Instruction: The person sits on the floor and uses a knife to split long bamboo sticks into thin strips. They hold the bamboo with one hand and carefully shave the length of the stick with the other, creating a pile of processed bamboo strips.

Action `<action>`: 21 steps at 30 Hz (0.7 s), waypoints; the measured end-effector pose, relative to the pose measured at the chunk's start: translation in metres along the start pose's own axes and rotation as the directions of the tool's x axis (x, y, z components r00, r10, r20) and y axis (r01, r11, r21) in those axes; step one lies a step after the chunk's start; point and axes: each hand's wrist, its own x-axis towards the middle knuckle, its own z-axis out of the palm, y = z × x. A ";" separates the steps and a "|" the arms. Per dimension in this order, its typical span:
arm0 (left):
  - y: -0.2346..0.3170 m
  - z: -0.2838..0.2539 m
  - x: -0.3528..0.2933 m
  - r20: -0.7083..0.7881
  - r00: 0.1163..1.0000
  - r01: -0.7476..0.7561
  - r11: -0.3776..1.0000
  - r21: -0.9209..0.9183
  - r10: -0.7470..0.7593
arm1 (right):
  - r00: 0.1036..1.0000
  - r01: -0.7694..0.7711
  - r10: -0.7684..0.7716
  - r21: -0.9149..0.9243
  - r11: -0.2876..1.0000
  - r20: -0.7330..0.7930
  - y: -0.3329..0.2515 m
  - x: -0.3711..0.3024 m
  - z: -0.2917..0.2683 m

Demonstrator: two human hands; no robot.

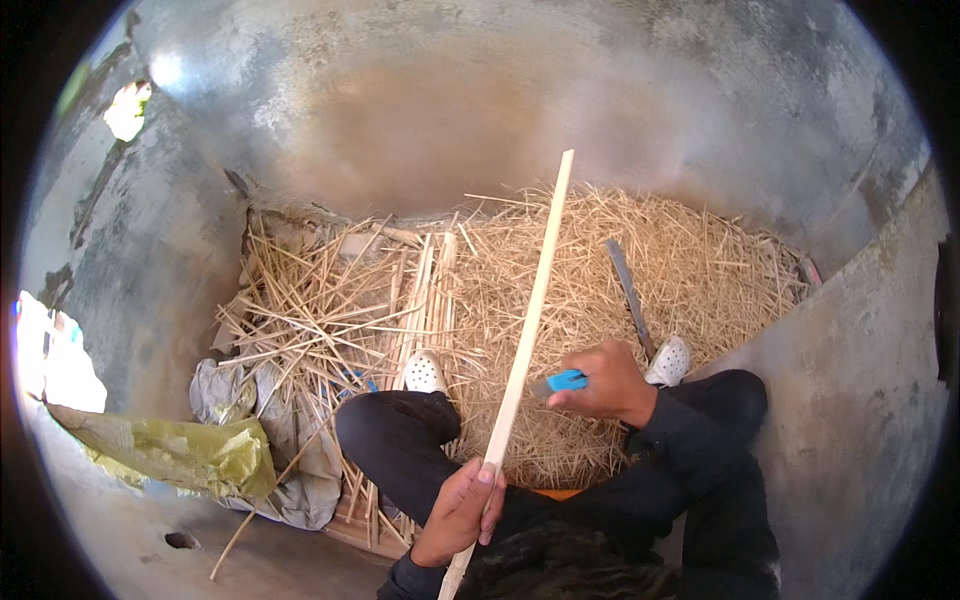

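A long pale wooden strip (532,320) slants up and away from my lap, its far end above the shavings. Low on the strip, my left hand (462,510) is closed around it. To the right, my right hand (610,384) grips a utility knife with a blue handle (567,380). Its short blade points left toward the strip, a small gap apart from it. Under both hands lies a thick heap of straw-coloured shavings (540,440).
A long dark blade (628,290) rests on the shavings near my right shoe (670,360). Several thin sticks (310,300) lie scattered at the left, beside longer strips (428,290). Yellow-green sacking (190,455) hangs at the left. Grey walls (500,110) surround the space.
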 end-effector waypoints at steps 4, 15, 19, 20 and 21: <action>0.001 0.014 -0.005 0.043 0.997 -0.061 0.998 -0.026 0.062 | 0.995 0.008 -0.013 -0.050 0.999 -0.099 0.024 0.023 -0.006; -0.008 0.014 -0.022 0.066 0.996 -0.054 0.985 -0.162 0.065 | 0.989 -0.084 0.068 -0.121 0.989 -0.129 0.038 0.033 0.003; -0.011 0.014 -0.027 0.082 0.995 -0.034 0.980 -0.196 0.051 | 0.985 0.170 -0.173 -0.086 0.982 -0.027 -0.006 0.018 -0.001; -0.013 0.015 -0.030 0.088 0.995 -0.027 0.978 -0.207 0.047 | 0.983 0.089 -0.122 -0.219 0.972 -0.141 0.002 0.025 0.001; -0.016 0.015 -0.033 0.094 0.995 -0.021 0.976 -0.217 0.042 | 0.973 0.083 -0.124 -0.206 0.975 -0.196 0.017 0.038 -0.002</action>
